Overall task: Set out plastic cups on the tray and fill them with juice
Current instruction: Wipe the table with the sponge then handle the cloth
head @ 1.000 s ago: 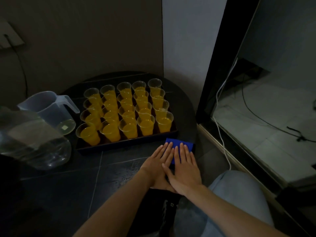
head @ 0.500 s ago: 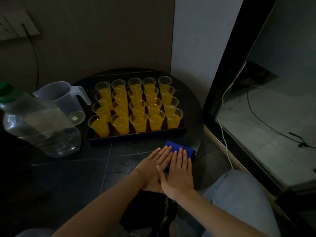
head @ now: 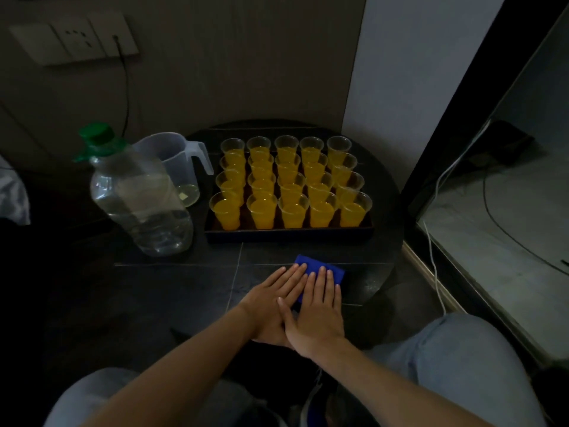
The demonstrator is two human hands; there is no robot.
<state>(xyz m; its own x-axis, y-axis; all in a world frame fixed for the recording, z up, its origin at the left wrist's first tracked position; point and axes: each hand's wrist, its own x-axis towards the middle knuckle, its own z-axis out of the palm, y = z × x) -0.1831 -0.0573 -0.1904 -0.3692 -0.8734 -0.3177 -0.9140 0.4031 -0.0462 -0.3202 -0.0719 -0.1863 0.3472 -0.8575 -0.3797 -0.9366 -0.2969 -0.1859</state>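
Filling appears complete: 20 cups (head: 292, 211) stand in 4 rows of 5 on the tray (head: 289, 236), each holding orange juice. The left hand (head: 268, 300) and right hand (head: 320, 312) lie flat, fingers straight, grasping nothing, fingertips on a blue pad (head: 334, 270). Recommended: lift both hands straight up, clear of the tray edge, to avoid jolting it. The dark tiled surface (head: 184, 291) carries a near-empty jug (head: 172, 155) and a clear bottle (head: 138, 198). Room dim; wall socket (head: 74, 38) behind.

cups (head: 291, 214): probably 20, dim and overlapping | tray (head: 289, 236): 1 | jug (head: 172, 152): 1 | bottle (head: 138, 198): 1 | blue pad (head: 314, 262): 1
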